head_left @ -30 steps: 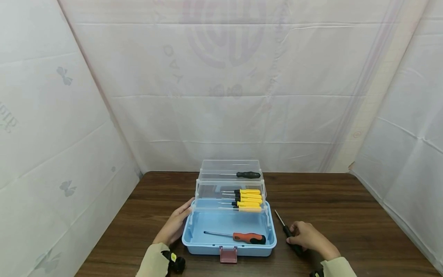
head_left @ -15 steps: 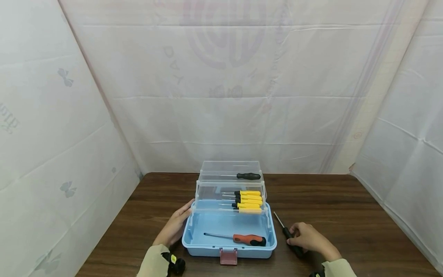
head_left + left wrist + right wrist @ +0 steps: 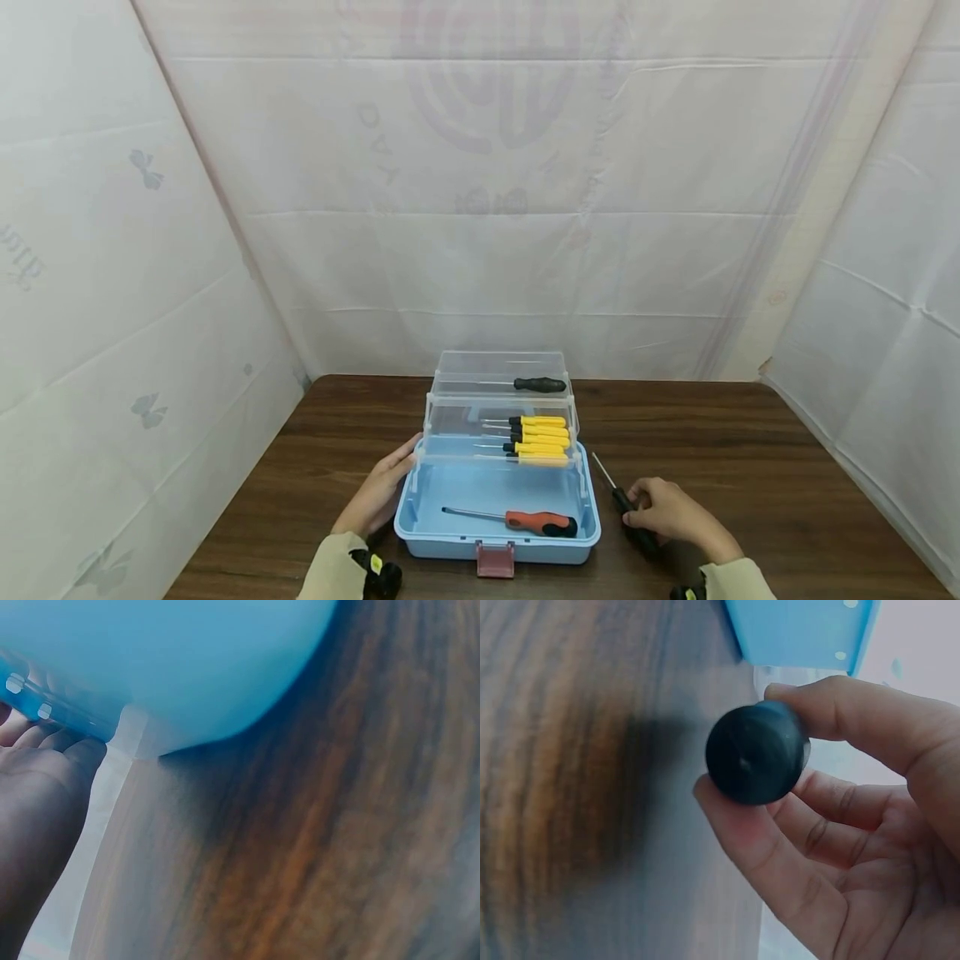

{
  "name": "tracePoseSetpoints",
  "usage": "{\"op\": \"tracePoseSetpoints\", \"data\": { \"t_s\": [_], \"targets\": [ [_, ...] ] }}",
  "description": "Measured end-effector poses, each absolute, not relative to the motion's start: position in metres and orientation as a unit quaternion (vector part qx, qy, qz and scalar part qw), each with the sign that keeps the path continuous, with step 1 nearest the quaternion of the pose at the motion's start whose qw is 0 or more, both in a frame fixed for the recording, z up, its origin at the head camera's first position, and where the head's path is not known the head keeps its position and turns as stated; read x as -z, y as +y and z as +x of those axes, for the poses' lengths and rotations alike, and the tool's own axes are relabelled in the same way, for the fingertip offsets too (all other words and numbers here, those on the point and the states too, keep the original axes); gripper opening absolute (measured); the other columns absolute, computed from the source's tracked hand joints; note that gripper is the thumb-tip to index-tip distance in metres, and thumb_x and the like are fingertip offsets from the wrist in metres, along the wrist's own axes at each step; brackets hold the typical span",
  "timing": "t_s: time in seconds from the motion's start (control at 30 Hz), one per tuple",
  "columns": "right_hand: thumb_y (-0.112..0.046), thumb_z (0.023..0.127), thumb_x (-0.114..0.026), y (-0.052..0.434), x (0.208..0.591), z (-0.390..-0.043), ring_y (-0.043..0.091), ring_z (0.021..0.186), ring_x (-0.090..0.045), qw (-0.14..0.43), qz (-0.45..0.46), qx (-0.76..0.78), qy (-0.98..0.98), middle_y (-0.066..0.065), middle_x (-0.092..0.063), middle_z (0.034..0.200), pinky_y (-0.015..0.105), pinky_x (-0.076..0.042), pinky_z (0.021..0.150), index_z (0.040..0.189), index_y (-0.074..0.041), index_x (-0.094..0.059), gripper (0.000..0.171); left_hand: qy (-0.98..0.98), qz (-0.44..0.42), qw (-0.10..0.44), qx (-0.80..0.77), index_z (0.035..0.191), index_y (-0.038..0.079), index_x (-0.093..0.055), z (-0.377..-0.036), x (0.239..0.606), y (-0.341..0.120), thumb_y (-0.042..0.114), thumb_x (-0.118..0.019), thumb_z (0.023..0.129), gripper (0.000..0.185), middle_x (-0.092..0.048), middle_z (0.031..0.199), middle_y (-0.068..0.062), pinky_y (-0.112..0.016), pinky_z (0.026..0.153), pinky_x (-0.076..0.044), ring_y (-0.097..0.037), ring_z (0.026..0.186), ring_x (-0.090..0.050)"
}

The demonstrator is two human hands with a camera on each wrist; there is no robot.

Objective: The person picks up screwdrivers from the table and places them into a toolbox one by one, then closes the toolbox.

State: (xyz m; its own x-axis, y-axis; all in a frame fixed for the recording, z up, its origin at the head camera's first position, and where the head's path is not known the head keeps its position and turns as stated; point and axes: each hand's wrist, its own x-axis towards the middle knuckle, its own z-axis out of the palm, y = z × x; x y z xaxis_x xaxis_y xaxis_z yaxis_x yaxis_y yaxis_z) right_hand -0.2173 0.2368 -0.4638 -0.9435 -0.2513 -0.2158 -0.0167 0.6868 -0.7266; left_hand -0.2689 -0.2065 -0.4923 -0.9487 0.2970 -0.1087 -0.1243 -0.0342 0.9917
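The right hand [image 3: 670, 514] curls its fingers and thumb around the black handle of a black screwdriver [image 3: 626, 508] on the wooden table [image 3: 750, 467], just to the right of the blue toolbox [image 3: 497, 500]. The thin metal shaft points away from the person and a little leftward, toward the box's right side. In the right wrist view the rounded butt of the handle [image 3: 756, 754] faces the camera, with the thumb over the top and the fingers [image 3: 780, 847] wrapped beneath it, and a corner of the blue box [image 3: 802, 630] shows just beyond.

The left hand [image 3: 382, 487] lies against the left side of the toolbox with its fingers fairly straight, the fingertips up at the clear tray's corner; it presses rather than grips. The left wrist view shows the fingertips [image 3: 64, 746] meeting the clear edge under the blue wall [image 3: 172, 667].

The toolbox stands open in tiers. Its blue bottom section holds an orange screwdriver [image 3: 517, 522] with a black-tipped handle, lying crosswise near the front wall. The clear middle tray [image 3: 450, 417] carries a row of yellow screwdrivers [image 3: 536, 437], handles to the right. The clear upper tray [image 3: 480, 367] at the back holds another black-handled screwdriver [image 3: 536, 384]. A reddish latch [image 3: 496, 559] hangs at the front centre of the box. White sheeting [image 3: 480, 208] encloses the table on three sides
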Motion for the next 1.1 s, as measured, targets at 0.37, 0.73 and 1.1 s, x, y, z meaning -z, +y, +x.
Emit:
{"op": "tracePoseSetpoints", "data": {
  "t_s": [0.37, 0.73, 1.1],
  "targets": [
    [-0.012, 0.081, -0.072, 0.235, 0.45, -0.22, 0.017, 0.06, -0.055, 0.135, -0.062, 0.375, 0.915, 0.007, -0.057, 0.076, 0.03, -0.049, 0.048, 0.101, 0.004, -0.06, 0.028, 0.676, 0.068, 0.15, -0.718, 0.154, 0.009, -0.019, -0.268, 0.492, -0.207, 0.032, -0.046, 0.101, 0.063, -0.012, 0.161, -0.018, -0.058, 0.115, -0.02, -0.039, 0.147, -0.014],
    [-0.014, 0.082, -0.071, 0.24, 0.442, -0.223, 0.016, 0.058, -0.054, 0.12, -0.103, 0.377, 0.913, 0.006, -0.058, 0.077, 0.03, -0.047, 0.048, 0.102, 0.006, -0.06, 0.03, 0.68, 0.064, 0.149, -0.715, 0.154, 0.009, -0.02, -0.268, 0.492, -0.206, 0.035, -0.048, 0.1, 0.066, -0.013, 0.161, -0.018, -0.059, 0.115, -0.019, -0.04, 0.147, -0.014],
    [-0.014, 0.084, -0.069, 0.239, 0.426, -0.227, 0.017, 0.062, -0.055, 0.111, -0.107, 0.372, 0.915, 0.007, -0.061, 0.082, 0.03, -0.048, 0.049, 0.107, 0.007, -0.059, 0.033, 0.678, 0.066, 0.148, -0.717, 0.154, 0.008, -0.019, -0.268, 0.492, -0.207, 0.032, -0.046, 0.101, 0.064, -0.013, 0.161, -0.018, -0.059, 0.115, -0.02, -0.039, 0.146, -0.015]
  ]
}}
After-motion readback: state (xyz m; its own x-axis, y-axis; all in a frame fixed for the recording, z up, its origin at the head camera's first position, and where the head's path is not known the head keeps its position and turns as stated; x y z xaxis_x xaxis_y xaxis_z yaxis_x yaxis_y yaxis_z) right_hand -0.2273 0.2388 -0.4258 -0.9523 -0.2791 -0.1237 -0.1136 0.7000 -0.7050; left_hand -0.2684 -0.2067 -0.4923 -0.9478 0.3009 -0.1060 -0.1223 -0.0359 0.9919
